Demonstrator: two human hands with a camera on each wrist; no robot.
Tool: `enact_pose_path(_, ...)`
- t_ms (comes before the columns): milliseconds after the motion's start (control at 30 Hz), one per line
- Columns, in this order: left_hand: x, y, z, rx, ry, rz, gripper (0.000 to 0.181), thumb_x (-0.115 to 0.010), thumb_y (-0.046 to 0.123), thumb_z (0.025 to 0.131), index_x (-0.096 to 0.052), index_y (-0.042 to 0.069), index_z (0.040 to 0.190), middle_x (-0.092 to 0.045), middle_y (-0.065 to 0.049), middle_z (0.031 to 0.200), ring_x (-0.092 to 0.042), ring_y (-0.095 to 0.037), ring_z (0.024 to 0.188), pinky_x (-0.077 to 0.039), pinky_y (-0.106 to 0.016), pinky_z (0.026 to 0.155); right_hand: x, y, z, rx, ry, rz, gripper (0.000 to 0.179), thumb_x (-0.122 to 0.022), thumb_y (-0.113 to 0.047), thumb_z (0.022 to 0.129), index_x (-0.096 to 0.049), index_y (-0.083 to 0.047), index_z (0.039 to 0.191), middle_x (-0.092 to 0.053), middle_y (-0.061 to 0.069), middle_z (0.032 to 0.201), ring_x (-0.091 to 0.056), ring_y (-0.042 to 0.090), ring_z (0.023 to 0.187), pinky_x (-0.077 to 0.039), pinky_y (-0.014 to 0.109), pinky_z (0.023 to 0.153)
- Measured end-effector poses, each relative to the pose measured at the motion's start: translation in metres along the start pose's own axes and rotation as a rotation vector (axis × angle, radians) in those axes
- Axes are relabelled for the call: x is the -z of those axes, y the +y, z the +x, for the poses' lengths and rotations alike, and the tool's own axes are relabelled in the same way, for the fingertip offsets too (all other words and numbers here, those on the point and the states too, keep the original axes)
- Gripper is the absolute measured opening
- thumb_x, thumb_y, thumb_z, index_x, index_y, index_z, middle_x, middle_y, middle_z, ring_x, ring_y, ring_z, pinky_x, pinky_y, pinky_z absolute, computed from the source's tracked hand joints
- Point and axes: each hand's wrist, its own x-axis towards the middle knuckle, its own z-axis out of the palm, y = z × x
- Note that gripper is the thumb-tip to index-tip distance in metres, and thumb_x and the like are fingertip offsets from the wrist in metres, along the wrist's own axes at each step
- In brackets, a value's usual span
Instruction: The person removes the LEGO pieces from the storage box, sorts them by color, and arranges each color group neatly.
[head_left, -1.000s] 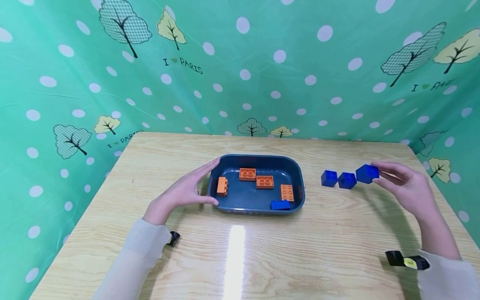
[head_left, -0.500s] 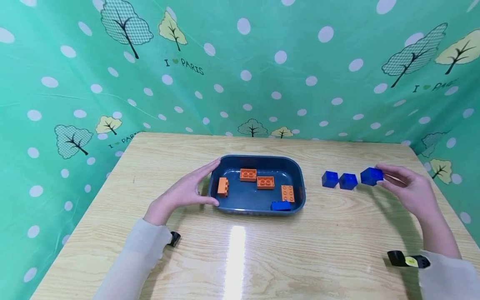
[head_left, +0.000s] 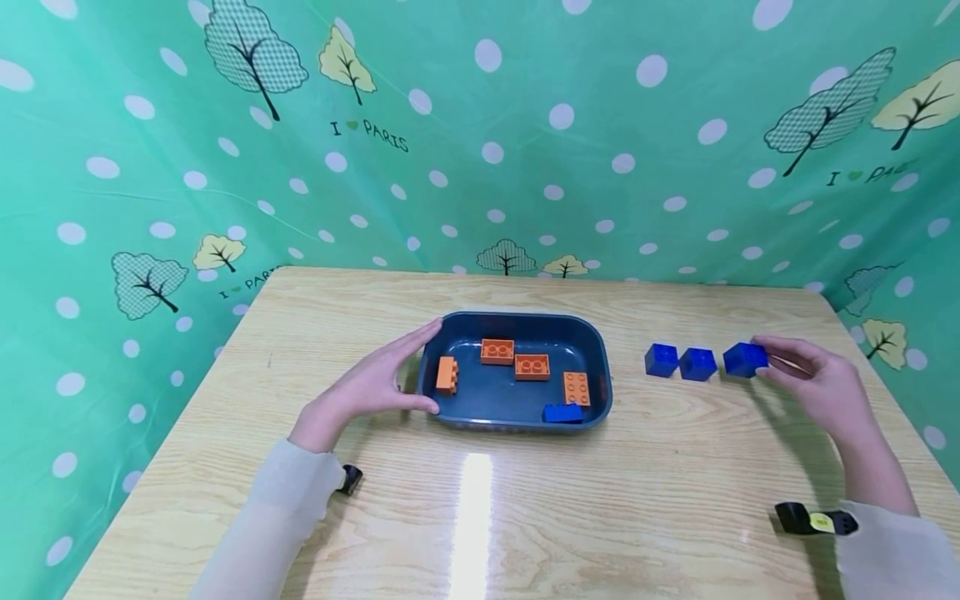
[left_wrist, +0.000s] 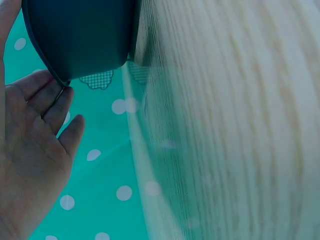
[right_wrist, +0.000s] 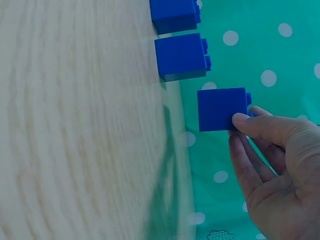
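My right hand (head_left: pixel 817 387) pinches a blue toy building block (right_wrist: pixel 222 110) between thumb and fingers. In the right wrist view, that block is held slightly off the table, studs up. To its left, two similar cube-shaped blue blocks, the nearer one (head_left: pixel 697 364) and the farther one (head_left: pixel 662 359), stand side by side. My left hand (head_left: pixel 367 379) spans the left end of a dark blue tray (head_left: pixel 517 423), thumb at the near rim and extended fingers at the far rim. The left wrist view has fingertips (left_wrist: pixel 64 95) touching the tray's rim.
Inside the tray lie several orange bricks, one (head_left: pixel 447 375) on its side, and a blue brick (head_left: pixel 562 413) by the near wall. The wooden table (head_left: pixel 600 508) ends at a green dotted curtain (head_left: pixel 525 167) behind and at both sides.
My right hand has carried its block to the right and lowered it, widening the gap to the other two blue blocks. The left hand and tray stay put.
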Motion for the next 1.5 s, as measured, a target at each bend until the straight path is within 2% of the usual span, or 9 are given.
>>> enact_pose_path(400,-0.001,-0.002,0.0,0.0,0.002,-0.003,0.117,-0.087,0.05,0.071,-0.016,0.03,0.161,-0.017,0.003,0.168,-0.024,-0.031,0.154,-0.03,-0.059,0.119,-0.004,0.008,0.003,-0.01,-0.021,-0.002,0.039,-0.063,-0.014,0.098,-0.06,-0.009,0.137,-0.048,-0.046,0.106,-0.049,-0.031,0.093,-0.047,-0.002,0.073)
enact_pose_path(767,0.001,0.001,-0.001,-0.022,0.009,-0.004,0.116,-0.088,0.045,0.072,-0.017,0.026,0.161,-0.019,-0.002,0.168,-0.025,-0.034,0.153,-0.031,-0.062,0.118,-0.01,0.014,0.006,-0.048,-0.046,-0.064,0.042,-0.063,-0.017,0.099,-0.057,-0.007,0.139,-0.046,-0.046,0.105,-0.047,-0.032,0.091,-0.047,-0.001,0.072)
enact_pose_path(1033,0.0,-0.001,0.0,0.0,0.0,-0.016,0.116,-0.087,0.047,0.072,-0.015,0.031,0.161,-0.017,0.002,0.168,-0.024,-0.031,0.154,-0.03,-0.06,0.119,-0.012,0.016,0.007,-0.05,-0.059,-0.075,0.043,-0.063,-0.017,0.099,-0.057,-0.004,0.139,-0.046,-0.047,0.104,-0.046,-0.032,0.092,-0.047,-0.001,0.071)
enact_pose_path(1400,0.001,-0.001,0.0,0.001,-0.002,-0.014,0.116,-0.087,0.049,0.072,-0.014,0.031,0.161,-0.016,0.002,0.169,-0.024,-0.032,0.153,-0.03,-0.06,0.119,-0.014,0.017,0.009,-0.049,-0.064,-0.079,0.045,-0.063,-0.016,0.099,-0.054,-0.001,0.14,-0.044,-0.043,0.106,-0.045,-0.032,0.093,-0.048,-0.001,0.074)
enact_pose_path(1500,0.001,-0.001,0.0,0.003,-0.005,-0.013,0.116,-0.086,0.051,0.071,-0.014,0.032,0.161,-0.016,0.003,0.168,-0.024,-0.031,0.154,-0.03,-0.06,0.119,-0.014,0.018,0.008,-0.043,-0.073,-0.065,0.047,-0.063,-0.015,0.098,-0.052,-0.001,0.142,-0.05,-0.036,0.112,-0.046,-0.032,0.095,-0.048,-0.001,0.076)
